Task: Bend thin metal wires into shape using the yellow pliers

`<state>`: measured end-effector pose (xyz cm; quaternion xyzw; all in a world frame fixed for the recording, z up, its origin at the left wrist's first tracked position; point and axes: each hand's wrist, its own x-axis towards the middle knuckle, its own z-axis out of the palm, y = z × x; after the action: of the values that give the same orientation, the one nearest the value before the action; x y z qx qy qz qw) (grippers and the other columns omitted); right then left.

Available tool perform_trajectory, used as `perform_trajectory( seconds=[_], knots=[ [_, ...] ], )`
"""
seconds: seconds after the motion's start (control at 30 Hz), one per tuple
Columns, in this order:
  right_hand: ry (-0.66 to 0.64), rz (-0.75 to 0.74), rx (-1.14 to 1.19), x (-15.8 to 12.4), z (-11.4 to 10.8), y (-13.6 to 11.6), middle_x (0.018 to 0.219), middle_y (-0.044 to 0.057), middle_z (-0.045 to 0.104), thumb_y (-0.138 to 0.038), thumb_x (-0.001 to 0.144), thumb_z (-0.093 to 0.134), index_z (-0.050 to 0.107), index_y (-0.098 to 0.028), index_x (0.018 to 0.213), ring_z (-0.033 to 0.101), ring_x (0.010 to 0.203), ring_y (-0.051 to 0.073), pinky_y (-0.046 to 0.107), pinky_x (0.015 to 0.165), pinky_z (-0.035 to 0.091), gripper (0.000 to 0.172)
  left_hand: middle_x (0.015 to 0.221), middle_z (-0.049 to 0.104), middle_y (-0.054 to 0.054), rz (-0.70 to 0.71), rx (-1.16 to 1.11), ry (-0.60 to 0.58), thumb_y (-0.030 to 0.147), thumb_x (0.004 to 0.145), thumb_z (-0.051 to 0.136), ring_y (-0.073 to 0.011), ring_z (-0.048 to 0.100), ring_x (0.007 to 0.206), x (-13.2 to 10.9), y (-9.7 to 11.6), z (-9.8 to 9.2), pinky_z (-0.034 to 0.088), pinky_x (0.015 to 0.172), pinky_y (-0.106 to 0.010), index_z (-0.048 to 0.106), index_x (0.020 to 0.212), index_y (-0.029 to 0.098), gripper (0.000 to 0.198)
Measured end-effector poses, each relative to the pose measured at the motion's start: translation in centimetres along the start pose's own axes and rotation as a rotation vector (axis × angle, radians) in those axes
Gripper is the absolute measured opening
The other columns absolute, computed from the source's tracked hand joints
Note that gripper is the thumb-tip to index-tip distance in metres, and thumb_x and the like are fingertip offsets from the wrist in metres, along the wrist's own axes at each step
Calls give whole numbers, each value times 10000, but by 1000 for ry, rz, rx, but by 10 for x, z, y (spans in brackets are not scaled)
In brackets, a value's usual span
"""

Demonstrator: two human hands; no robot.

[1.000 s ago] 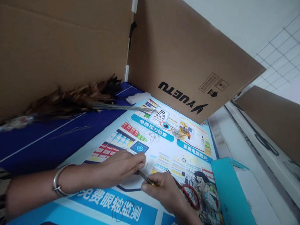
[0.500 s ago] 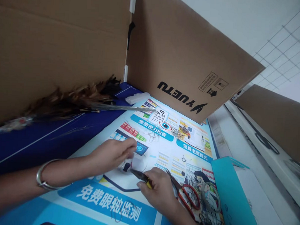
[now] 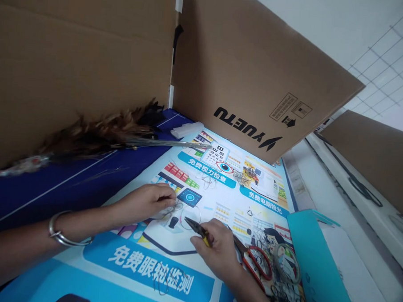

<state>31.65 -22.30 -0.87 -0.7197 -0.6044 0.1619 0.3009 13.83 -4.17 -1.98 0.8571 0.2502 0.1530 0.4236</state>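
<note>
My left hand (image 3: 149, 203) lies on a printed poster (image 3: 197, 240), its fingers pinched on a thin wire ring (image 3: 182, 212). A silver bangle (image 3: 62, 234) sits on that wrist. My right hand (image 3: 219, 252) is closed round small pliers (image 3: 196, 228) with yellow handles. The plier jaws point up-left toward the wire ring and stand slightly apart from it.
Red-handled scissors (image 3: 255, 262) lie just right of my right hand, among several loose wire rings (image 3: 283, 270). A feather duster (image 3: 98, 135) lies along the cardboard wall (image 3: 81, 61). A teal box (image 3: 316, 267) stands at the right. A white block (image 3: 187, 129) rests near the corner.
My left hand slid left and back toward me, taking the wire ring with it. The pliers came off the ring and now point at it from the right.
</note>
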Motion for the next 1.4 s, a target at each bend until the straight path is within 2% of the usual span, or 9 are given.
perform_trajectory(
  seconds=[0.2, 0.33, 0.5, 0.53, 0.7, 0.8, 0.93, 1.03, 1.4],
  knots=[
    [-8, -1, 4, 0, 0, 3, 697, -7, 555, -279, 750, 694, 656, -177, 769, 533, 656, 129, 226, 595, 380, 111, 868, 674, -30, 14, 153, -25, 333, 877, 475, -218, 607, 832, -1, -2, 3, 430, 770, -288, 694, 855, 234, 241],
    [-14, -8, 13, 0, 1, 4, 709, -5, 564, -297, 765, 685, 658, -180, 791, 535, 661, 130, 227, 596, 382, 123, 883, 668, -22, 11, 166, -33, 335, 858, 496, -214, 600, 850, -2, -1, 2, 428, 776, -285, 685, 871, 247, 209],
    [-15, -19, 43, 0, 1, 4, 687, -10, 542, -315, 782, 674, 649, -176, 775, 519, 661, 130, 232, 602, 371, 141, 913, 659, -36, 88, 184, -40, 296, 874, 502, -209, 595, 874, -8, 6, -3, 415, 777, -273, 686, 924, 228, 203],
    [-15, -16, 53, 0, 0, 4, 686, -10, 539, -320, 787, 669, 648, -176, 773, 517, 659, 129, 233, 603, 370, 146, 911, 660, -36, 112, 172, -64, 292, 878, 507, -205, 597, 871, -10, 10, -3, 413, 769, -268, 685, 905, 227, 192],
    [-23, -14, 86, 1, -1, 5, 690, -8, 535, -350, 804, 657, 656, -176, 806, 514, 654, 129, 235, 596, 365, 174, 850, 668, -8, 232, 119, -380, 238, 852, 584, -194, 614, 797, -28, 35, 1, 387, 676, -255, 686, 851, 267, 106],
    [-24, -27, 92, 0, -1, 7, 705, -2, 542, -363, 810, 656, 660, -174, 827, 520, 668, 133, 238, 603, 368, 189, 892, 682, -7, 265, 77, -443, 188, 777, 676, -220, 627, 832, -40, 45, 6, 383, 670, -264, 687, 868, 280, 130],
    [-20, -39, 97, 0, 0, 9, 714, 1, 546, -377, 817, 651, 665, -173, 871, 518, 667, 132, 238, 602, 373, 211, 974, 682, -22, 289, 196, -489, 131, 721, 715, -263, 630, 922, -47, 51, 13, 392, 700, -285, 675, 845, 260, 184],
    [-17, -59, 103, 0, 1, 10, 707, 4, 547, -404, 820, 645, 666, -174, 869, 518, 673, 138, 237, 597, 374, 236, 927, 673, -24, 285, 292, -510, 93, 717, 704, -256, 636, 892, -47, 53, 16, 388, 681, -284, 665, 813, 236, 177],
    [-37, -77, 69, 2, -1, 8, 708, 11, 564, -425, 820, 650, 662, -165, 854, 531, 681, 144, 238, 598, 371, 263, 949, 678, -45, 285, 300, -488, 54, 728, 648, -248, 630, 898, -48, 52, 22, 386, 696, -286, 650, 819, 198, 170]
  ],
)
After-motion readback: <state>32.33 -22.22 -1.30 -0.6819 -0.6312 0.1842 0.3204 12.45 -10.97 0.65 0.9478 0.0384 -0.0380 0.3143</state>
